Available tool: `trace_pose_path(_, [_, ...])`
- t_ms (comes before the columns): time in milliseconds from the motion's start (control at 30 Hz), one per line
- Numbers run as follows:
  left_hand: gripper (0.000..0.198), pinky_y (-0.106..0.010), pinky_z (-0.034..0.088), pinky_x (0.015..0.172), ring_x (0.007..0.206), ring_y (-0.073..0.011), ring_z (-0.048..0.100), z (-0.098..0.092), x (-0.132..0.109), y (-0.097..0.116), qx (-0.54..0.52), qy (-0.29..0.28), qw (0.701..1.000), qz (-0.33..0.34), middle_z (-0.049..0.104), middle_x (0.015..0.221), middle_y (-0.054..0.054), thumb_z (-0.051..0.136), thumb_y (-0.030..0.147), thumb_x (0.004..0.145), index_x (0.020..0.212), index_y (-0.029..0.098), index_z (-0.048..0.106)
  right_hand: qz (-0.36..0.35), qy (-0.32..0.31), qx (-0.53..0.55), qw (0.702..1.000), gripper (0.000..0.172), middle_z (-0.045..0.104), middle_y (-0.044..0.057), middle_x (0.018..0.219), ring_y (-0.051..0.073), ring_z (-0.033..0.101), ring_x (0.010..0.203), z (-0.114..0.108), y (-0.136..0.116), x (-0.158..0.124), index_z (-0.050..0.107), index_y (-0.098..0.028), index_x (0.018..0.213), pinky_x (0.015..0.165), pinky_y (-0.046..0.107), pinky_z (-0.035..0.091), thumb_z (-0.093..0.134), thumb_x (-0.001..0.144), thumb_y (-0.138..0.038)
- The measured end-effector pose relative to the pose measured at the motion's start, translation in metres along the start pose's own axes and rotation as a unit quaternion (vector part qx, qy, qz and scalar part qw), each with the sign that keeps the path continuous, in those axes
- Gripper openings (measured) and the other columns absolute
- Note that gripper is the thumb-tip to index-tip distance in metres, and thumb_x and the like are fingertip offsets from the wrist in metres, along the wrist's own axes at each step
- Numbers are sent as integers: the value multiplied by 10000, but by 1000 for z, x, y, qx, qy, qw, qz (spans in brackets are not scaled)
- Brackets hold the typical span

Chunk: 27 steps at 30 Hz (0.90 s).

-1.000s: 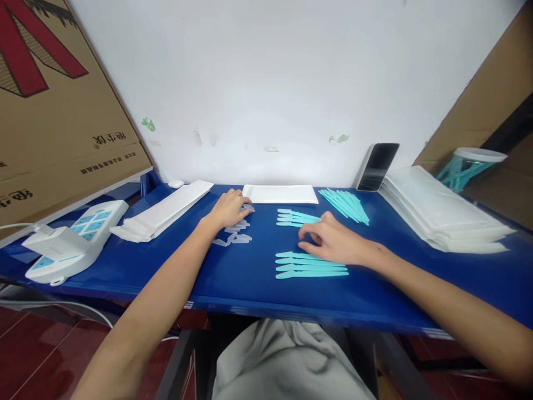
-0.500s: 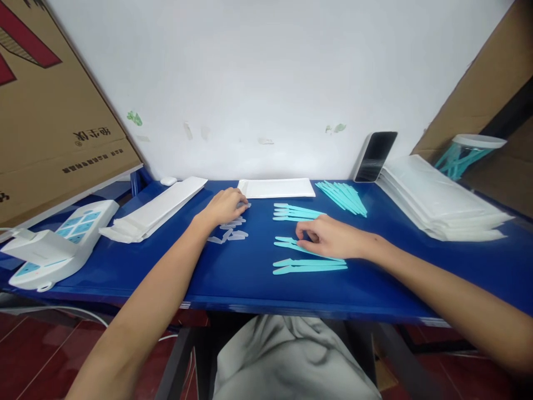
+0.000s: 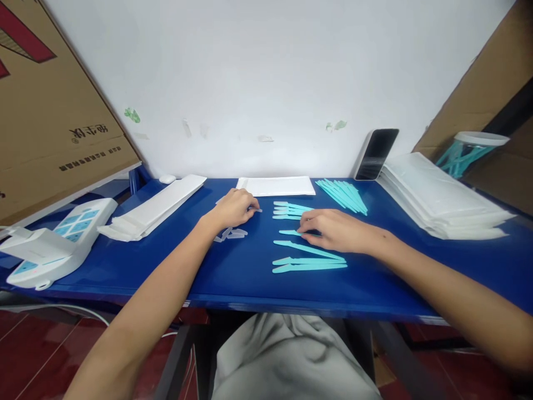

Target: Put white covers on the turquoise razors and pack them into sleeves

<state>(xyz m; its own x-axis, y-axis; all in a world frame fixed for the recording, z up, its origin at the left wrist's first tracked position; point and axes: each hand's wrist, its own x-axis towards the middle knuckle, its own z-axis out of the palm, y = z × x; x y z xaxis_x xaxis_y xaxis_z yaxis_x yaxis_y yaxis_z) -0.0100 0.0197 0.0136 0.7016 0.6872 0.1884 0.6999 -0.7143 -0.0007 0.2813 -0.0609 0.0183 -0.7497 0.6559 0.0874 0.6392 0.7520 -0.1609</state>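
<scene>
The left hand (image 3: 235,206) is held with its fingers curled, and a clear cap (image 3: 257,209) is pinched between thumb and forefinger just above the blue table (image 3: 125,266). A small heap of clear caps (image 3: 231,234) lies just beside the wrist. The right hand (image 3: 333,229) is laid palm down with its fingers drawn together, and the end of one teal eyebrow razor (image 3: 290,233) appears to be nipped between thumb and fingertips; the contact is partly hidden by the hand. That razor lies on the table between a back row of three razors (image 3: 289,211) and the near razors (image 3: 308,264), one of which is skewed.

The grip is judged to be best taken at the handle end, so that the blade end is left free and its neighbours are not dragged out of line. The cap is best held by its closed tip, with the open mouth turned toward the blade.

A loose pile of razors (image 3: 343,194), a flat white pouch (image 3: 275,186), a phone (image 3: 375,153) and a stack of pouches (image 3: 441,205) are set farther back.
</scene>
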Motion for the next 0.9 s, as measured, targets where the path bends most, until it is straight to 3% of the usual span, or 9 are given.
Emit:
trace_pose_path(267, [278,-311,503,824,942,-219,701,1,-1,8,-110,9,994,-2,775,1046,-61,611,190,870,1106,193,759,38,11,-113,993,158,720,84,982,220,666,825,6,-6,6,673,-184,996,659,305,399,519,960,-193])
trace_pose_path(433, [207,-264,497,690,800,-181,707,-5,-2,8,-205,-55,977,-20,788,936,-59,663,262,866,1013,184,787,96,44,-49,993,213,716,87,1034,223,656,857,13,-6,6,625,-176,1113,683,302,413,538,920,-159])
trace_pose_path(567, [157,-251,487,667,799,-182,699,-12,-4,11,-248,-90,964,-39,780,854,-55,740,286,815,914,181,801,77,63,-15,995,221,688,98,1081,221,650,900,16,-1,5,679,-173,1096,746,307,445,522,939,-162])
trace_pose_path(667, [163,-247,462,665,770,-166,666,-12,-3,20,-268,-103,958,-13,769,830,-47,771,341,804,839,186,806,70,91,-15,993,280,673,103,1095,202,645,853,12,-2,5,683,-167,1159,715,303,437,478,968,-169])
trace_pose_path(767, [213,-247,423,650,720,-145,618,-6,1,33,-259,-78,963,13,743,810,-43,778,391,813,809,181,812,78,93,-41,992,280,684,80,1055,196,637,810,4,-6,5,696,-191,1132,645,302,389,459,984,-200])
trace_pose_path(900, [205,-253,330,571,543,-104,486,4,8,48,-208,-22,978,1,632,607,-5,749,352,856,799,164,806,104,68,-54,991,237,707,63,950,199,632,764,0,-2,4,721,-195,991,617,309,363,489,964,-238])
